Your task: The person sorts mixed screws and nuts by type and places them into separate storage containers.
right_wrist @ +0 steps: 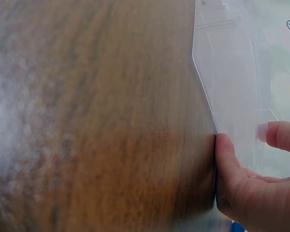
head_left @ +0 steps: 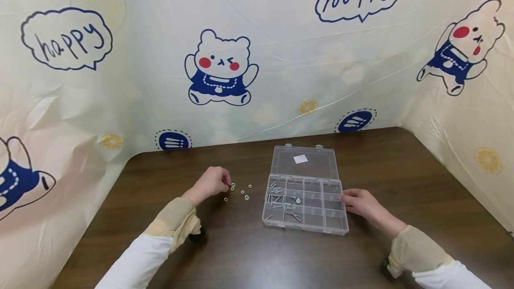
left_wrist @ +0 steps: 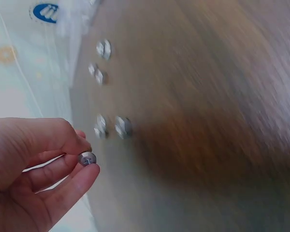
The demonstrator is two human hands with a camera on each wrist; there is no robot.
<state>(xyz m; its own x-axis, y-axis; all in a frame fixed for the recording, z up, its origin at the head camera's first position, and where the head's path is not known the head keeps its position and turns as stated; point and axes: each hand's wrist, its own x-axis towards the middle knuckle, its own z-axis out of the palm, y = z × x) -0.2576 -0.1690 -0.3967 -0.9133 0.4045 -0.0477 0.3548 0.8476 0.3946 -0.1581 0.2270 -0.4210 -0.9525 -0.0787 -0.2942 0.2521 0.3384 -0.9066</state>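
Note:
My left hand point(head_left: 212, 181) pinches a small metal nut point(left_wrist: 87, 158) between thumb and fingertip. Right beside it, several loose nuts point(head_left: 246, 197) lie scattered on the tabletop. A clear plastic compartment box point(head_left: 315, 231) stands open to the right, its lid folded back. Screws point(head_left: 275, 199) fill compartments on its left side, and a few more screws point(head_left: 293, 216) lie in the second column. My right hand point(head_left: 361, 203) holds the box by its right side, with the thumb low on the wall and a finger up at the rim in the right wrist view.
A small white paper piece point(head_left: 300, 159) shows on the lid. The dark wooden table point(head_left: 249, 258) has rounded far corners. Behind it hangs a printed cloth point(head_left: 281, 66) with bear drawings, which also closes off both sides.

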